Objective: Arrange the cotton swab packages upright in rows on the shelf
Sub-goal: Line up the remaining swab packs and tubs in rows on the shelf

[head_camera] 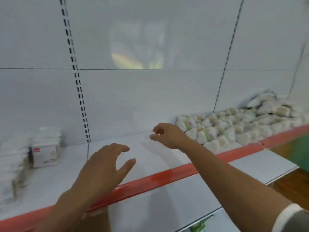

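While both hands hover over the white shelf (50,181), we note neither holds anything: left hand (107,164) spread wide, fingers gently bent; right hand (167,135) loosely curled, near but clear of the cotton swab packages (225,129), which stand in rows at the shelf's right end, more heaped behind. White boxes (44,152) sit far left.

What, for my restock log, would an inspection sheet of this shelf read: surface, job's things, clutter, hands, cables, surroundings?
Surface: white shelf, red front edge, middle bare.
Job's things: cotton swab packages in upright rows at right; loose pile behind them.
Clutter: blurred white packs stacked at left.
Hands: left hand open above shelf; right hand loosely curled, holding nothing.
Cables: nothing seen.
Surroundings: white back panel with slotted uprights.
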A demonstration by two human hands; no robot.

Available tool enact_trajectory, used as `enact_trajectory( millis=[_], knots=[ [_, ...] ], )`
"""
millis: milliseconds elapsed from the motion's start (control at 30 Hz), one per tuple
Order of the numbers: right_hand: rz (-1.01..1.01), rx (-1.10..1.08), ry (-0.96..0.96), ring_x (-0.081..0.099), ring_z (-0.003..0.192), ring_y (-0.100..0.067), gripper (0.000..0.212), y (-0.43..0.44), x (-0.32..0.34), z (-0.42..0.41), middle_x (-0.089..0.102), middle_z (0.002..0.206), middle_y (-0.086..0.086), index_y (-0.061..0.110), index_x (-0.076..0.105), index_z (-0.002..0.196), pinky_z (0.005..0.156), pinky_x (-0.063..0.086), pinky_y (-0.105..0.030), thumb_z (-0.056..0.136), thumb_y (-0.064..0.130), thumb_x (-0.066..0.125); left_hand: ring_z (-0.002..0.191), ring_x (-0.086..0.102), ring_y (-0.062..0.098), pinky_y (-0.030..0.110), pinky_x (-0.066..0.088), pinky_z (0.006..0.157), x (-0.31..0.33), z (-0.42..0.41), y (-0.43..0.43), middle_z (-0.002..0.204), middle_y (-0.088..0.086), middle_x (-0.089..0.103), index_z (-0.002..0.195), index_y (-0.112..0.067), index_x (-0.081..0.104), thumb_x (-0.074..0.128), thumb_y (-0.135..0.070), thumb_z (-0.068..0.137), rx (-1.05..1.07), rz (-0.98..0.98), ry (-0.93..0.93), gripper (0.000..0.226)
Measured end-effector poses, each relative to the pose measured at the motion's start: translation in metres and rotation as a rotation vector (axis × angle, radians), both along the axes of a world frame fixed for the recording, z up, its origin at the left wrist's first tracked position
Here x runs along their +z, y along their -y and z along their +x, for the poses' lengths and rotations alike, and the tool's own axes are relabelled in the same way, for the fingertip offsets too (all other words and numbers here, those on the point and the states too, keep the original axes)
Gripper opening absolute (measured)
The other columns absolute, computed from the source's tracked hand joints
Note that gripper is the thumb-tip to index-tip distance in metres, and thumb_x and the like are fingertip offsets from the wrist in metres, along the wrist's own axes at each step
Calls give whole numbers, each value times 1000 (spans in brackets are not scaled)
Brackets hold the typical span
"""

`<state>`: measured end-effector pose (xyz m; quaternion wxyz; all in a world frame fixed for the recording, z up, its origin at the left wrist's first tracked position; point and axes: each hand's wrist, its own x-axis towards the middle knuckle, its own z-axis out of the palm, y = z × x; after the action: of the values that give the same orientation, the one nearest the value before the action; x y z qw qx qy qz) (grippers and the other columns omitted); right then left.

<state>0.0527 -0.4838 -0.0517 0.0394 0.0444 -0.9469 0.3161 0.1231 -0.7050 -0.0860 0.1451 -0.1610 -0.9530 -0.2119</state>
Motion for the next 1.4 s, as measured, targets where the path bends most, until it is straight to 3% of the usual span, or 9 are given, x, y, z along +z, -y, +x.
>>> enact_trajectory(
  millis=[267,400,633,833,933,1033,1167,1267,1400],
  knots=[
    [-115,-262,-28,57,111,-16,41,-242,7,80,59,120,3,17,59,126,96,46,-31,91,38,66,107,53,-5,23,38,83,12,-4,-218,115,-28,57,124,-42,55,55,-59,90,-179,99,64,39],
    [-169,-365,-32,56,99,-13,36,-340,2,105,59,111,5,17,60,121,82,44,-27,92,37,66,108,55,-3,25,42,86,14,-4,-311,117,-26,59,125,-39,57,55,-59,90,-236,119,82,40],
    [-287,-538,-81,54,103,-13,37,-473,-9,103,58,113,6,19,58,125,84,42,-28,93,37,65,112,55,1,27,45,92,20,-32,-441,118,-23,59,125,-38,58,54,-59,91,-307,23,82,40],
    [-321,-562,-143,58,94,-10,35,-577,-16,37,60,107,10,22,58,123,78,49,-29,92,36,64,117,54,3,28,44,94,23,-96,-540,127,-22,57,129,-40,54,49,-61,93,-279,-24,78,42],
    [-218,-528,-116,56,87,-7,29,-623,-6,-11,60,107,8,22,59,116,69,43,-22,93,38,62,119,54,2,27,43,96,31,-127,-590,131,-23,55,132,-40,53,49,-62,93,-273,-15,97,45],
    [-62,-541,-119,61,82,-15,33,-660,2,-61,67,94,4,15,66,99,74,49,-30,90,47,61,119,54,3,28,44,93,35,-152,-626,132,-24,54,133,-42,51,46,-67,91,-240,-40,94,49],
    [75,-519,-37,51,58,-18,54,-687,0,-114,55,65,-1,13,54,63,60,40,-29,91,60,51,115,55,2,28,46,93,31,-174,-648,133,-24,55,133,-43,51,46,-67,91,-165,-58,115,49],
    [91,-457,50,62,64,-15,65,-701,-5,-149,71,69,3,10,68,70,61,44,-27,92,66,43,115,56,2,29,47,95,32,-181,-664,133,-25,55,133,-43,51,47,-67,91,-102,-56,118,48],
    [98,-381,53,65,71,-15,63,-712,-14,-180,73,72,1,15,64,70,74,51,-32,90,70,41,120,53,1,26,44,96,32,-193,-693,136,-25,52,135,-42,50,47,-64,93,-14,-68,107,48]
  ],
)
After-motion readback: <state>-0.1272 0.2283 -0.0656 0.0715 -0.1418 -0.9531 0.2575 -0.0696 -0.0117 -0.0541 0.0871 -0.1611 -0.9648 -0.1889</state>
